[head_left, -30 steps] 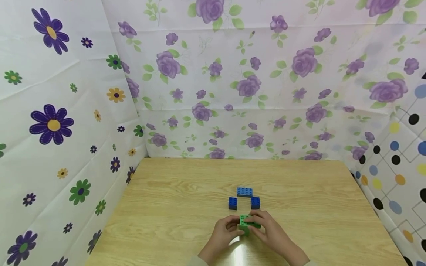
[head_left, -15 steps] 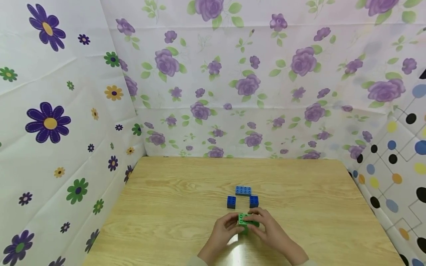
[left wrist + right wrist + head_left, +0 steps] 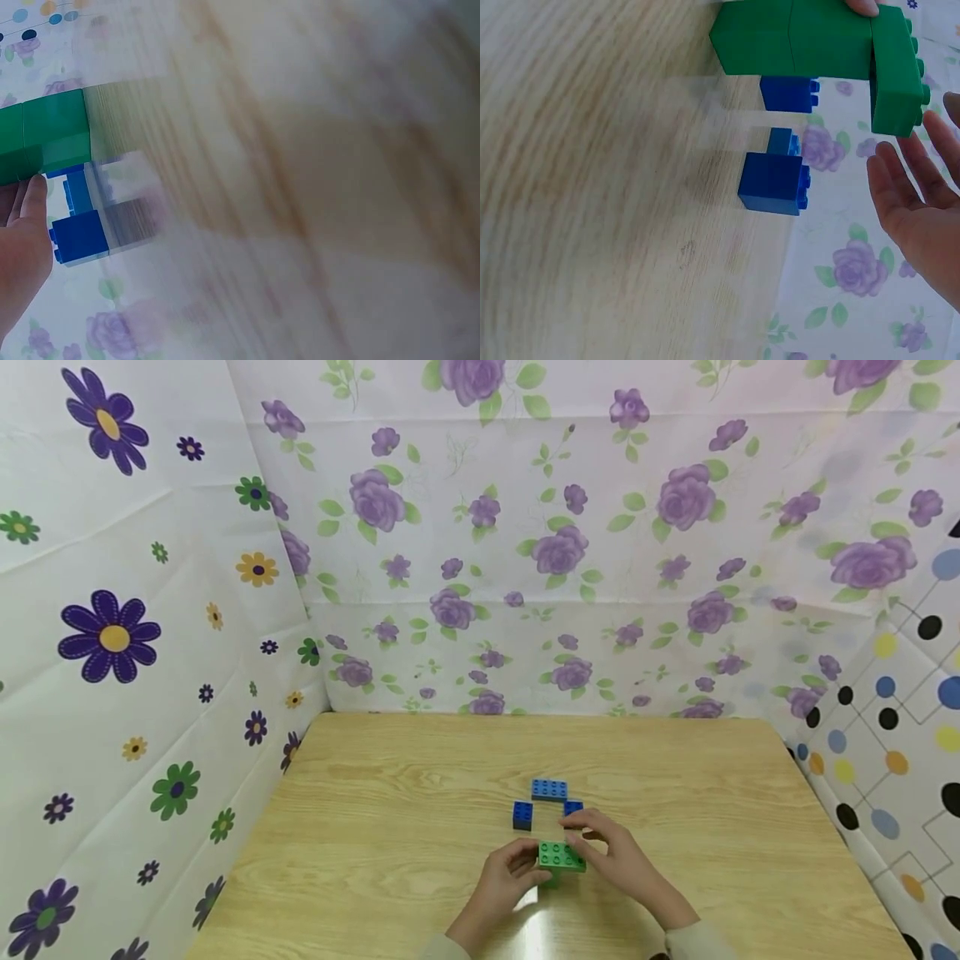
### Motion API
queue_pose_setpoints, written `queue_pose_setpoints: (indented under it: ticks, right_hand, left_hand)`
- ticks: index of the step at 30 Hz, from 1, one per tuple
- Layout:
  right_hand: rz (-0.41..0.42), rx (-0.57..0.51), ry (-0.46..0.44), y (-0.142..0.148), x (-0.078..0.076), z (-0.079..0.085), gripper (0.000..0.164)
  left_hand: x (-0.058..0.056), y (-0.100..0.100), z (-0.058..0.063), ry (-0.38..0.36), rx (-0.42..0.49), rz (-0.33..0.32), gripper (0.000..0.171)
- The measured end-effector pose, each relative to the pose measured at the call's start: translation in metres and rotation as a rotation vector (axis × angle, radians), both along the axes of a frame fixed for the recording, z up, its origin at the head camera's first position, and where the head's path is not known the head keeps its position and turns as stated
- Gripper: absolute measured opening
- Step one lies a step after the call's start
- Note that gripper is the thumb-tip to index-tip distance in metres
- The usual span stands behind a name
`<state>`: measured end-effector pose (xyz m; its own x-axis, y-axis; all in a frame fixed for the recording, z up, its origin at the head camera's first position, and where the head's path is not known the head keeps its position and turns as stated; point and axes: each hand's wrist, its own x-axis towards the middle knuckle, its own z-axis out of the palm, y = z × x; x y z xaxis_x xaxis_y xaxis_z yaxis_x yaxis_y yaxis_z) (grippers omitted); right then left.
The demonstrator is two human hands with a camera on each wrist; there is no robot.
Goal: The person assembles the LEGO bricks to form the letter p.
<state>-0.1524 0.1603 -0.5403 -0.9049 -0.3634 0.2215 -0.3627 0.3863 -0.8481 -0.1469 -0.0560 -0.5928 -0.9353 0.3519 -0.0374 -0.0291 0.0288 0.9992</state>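
Near the front of the table, a stack of green toy bricks [image 3: 791,37] stands with a long green brick [image 3: 557,853] across its top. That long brick overhangs the stack to the right, and a thin gap shows below it in the right wrist view. My left hand [image 3: 501,883] grips the stack from the left, thumb in front and fingers behind. My right hand [image 3: 617,858] is at the overhanging right end, fingers loosely bent; its fingertips [image 3: 885,150] lie close to the brick's end without wrapping it.
Just beyond the hands are a small dark blue brick [image 3: 522,816] on the left and a matching blue brick [image 3: 573,808] on the right, partly behind my right fingers. A long lighter blue brick [image 3: 549,789] lies behind them on the wooden table [image 3: 390,827]. Flowered cloth [image 3: 450,568] hangs behind.
My right hand has come off the top of the long green brick, moving back and to the right, so its studs now show. The left hand keeps its grip on the stack.
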Motion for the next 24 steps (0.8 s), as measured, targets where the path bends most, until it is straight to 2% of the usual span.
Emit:
queue_pose_setpoints:
  ticks: [6,9,13,24]
  right_hand:
    - [-0.002,-0.048,-0.059,0.002,-0.019,-0.004,0.033]
    - [0.008,-0.064,-0.056,0.0,-0.027,-0.005,0.037]
    - [0.058,-0.077,-0.051,-0.005,-0.038,-0.006,0.041]
    - [0.194,-0.075,-0.183,-0.023,-0.069,-0.019,0.047]
  left_hand:
    - [0.0,0.0,0.0,-0.002,0.006,-0.005,0.036]
    - [-0.001,0.0,0.001,-0.008,0.003,-0.002,0.037]
    - [-0.001,-0.001,0.0,-0.01,-0.006,0.0,0.037]
    - [-0.001,0.0,-0.001,-0.006,0.005,-0.009,0.035]
